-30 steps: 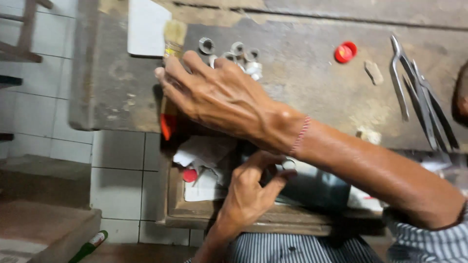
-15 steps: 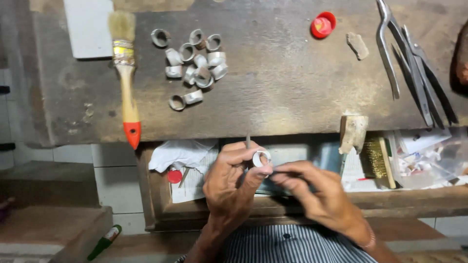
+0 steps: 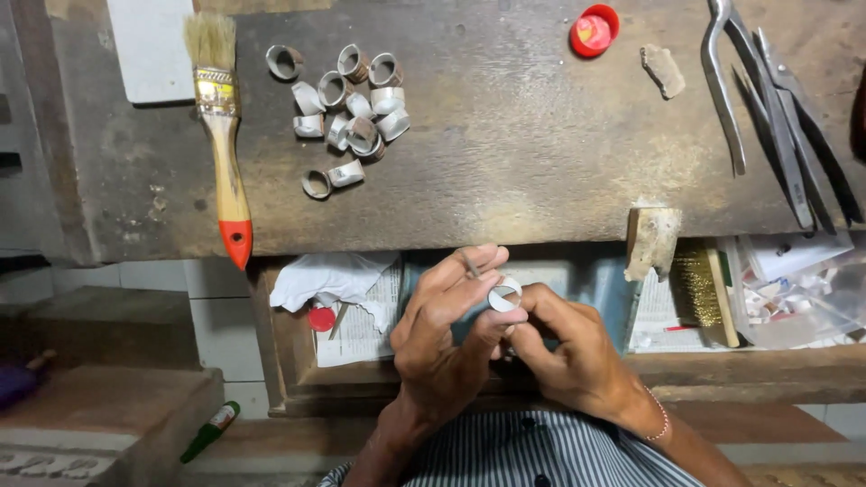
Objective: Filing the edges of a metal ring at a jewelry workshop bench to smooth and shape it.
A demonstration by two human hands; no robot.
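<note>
Fingers [image 3: 469,298] of our left hand [image 3: 442,347] and our right hand [image 3: 573,356] were pressed together around a small metal ring [image 3: 505,296], which we held over the open drawer [image 3: 280,361] just below the front edge of the workbench [image 3: 541,153]. We pinched the ring between the left thumb and the right fingertips, so both hands were touching it and neither was nearer. Its opening faced up and slightly toward us, so its axis ran roughly along our line of sight. A thin metal pin [image 3: 473,267] projected from between the left fingers, just beside the ring on its left.

We noted the following items by place:

- A cluster of similar metal rings [image 3: 347,113] lay on the bench, up and to the left, well apart from the hands.
- A paintbrush [image 3: 221,135] with a red-tipped wooden handle lay left of the cluster.
- A round red cap [image 3: 594,30] lay near the far edge.
- Long steel tongs [image 3: 776,117] lay at the right.
- A wire brush [image 3: 699,289] and clear plastic bags [image 3: 803,289] filled the drawer's right side.
- Printed paper [image 3: 356,334], a white cloth [image 3: 329,275] and a second small red cap [image 3: 320,318] sat in its left side.
</note>
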